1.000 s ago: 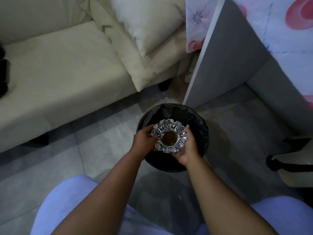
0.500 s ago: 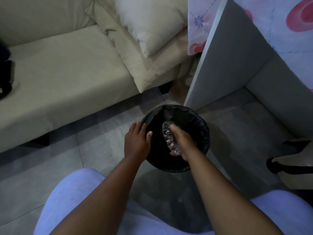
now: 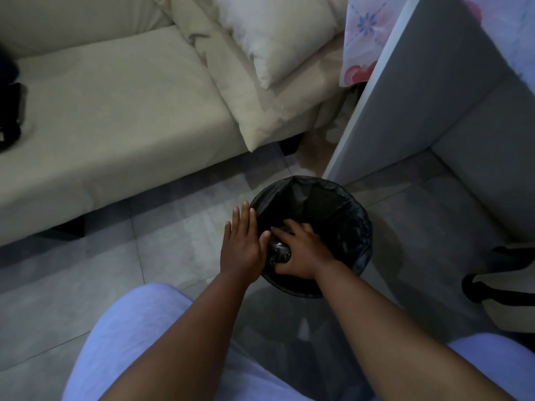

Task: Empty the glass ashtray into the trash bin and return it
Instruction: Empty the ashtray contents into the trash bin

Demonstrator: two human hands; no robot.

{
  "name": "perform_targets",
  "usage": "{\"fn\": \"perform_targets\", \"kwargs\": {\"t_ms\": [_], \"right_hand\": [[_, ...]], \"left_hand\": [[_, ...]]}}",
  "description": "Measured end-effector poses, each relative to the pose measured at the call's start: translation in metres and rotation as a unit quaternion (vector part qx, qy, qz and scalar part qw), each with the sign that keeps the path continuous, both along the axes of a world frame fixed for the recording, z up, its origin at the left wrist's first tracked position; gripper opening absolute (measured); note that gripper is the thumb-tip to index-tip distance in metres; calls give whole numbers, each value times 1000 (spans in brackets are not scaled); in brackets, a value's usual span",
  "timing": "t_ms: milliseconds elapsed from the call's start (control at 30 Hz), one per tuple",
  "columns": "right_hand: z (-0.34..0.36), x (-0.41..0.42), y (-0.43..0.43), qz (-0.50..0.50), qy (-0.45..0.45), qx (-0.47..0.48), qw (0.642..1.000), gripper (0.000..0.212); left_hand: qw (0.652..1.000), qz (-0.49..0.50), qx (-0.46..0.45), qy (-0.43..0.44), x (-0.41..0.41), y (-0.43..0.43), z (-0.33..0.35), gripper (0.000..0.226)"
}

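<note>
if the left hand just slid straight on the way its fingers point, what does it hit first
Probably nothing soon: the left hand points up along the trash bin rim's left side, over bare floor toward the sofa base. Depth is unclear.

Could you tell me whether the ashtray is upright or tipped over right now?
Tipped: the right hand holds the ashtray turned down inside the trash bin.

Glossy glass ashtray [image 3: 279, 251]; crinkled shiny plastic bin liner [image 3: 341, 224]; matt cloth sofa [image 3: 115, 111].
</note>
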State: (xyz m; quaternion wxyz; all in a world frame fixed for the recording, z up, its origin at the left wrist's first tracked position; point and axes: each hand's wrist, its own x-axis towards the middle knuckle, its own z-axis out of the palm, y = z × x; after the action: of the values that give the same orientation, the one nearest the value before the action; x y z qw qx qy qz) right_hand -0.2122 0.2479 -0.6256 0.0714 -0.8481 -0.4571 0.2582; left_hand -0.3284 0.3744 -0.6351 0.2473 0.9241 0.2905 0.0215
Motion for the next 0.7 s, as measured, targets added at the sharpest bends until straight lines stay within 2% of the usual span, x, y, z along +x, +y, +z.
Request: {"fn": "perform_targets", "kwargs": {"t_ms": [100,233,367,467,600,700], "right_hand": [[-2,-1,-2,49,5,-8,999,91],[-6,3,-8,-31,29,19,999,92],[-4,3,-8,36,28,-4,999,92],[-4,6,-10,-27,42,22,998,92],[-4,3,-9,39,34,5,999,90],[-3,4,-11,-13,48,27,998,89]], "left_hand": [[1000,5,1,2,1,-1,-1,65],[1000,7,1,3,3,-4,0,66],[1000,10,-3,5,4,-5,0,64],[1000,5,-4,6,5,-6,1,64],[1000,10,-8,7,5,-6,0,65],[1000,8,-10,8,5,-7,2,65]]}}
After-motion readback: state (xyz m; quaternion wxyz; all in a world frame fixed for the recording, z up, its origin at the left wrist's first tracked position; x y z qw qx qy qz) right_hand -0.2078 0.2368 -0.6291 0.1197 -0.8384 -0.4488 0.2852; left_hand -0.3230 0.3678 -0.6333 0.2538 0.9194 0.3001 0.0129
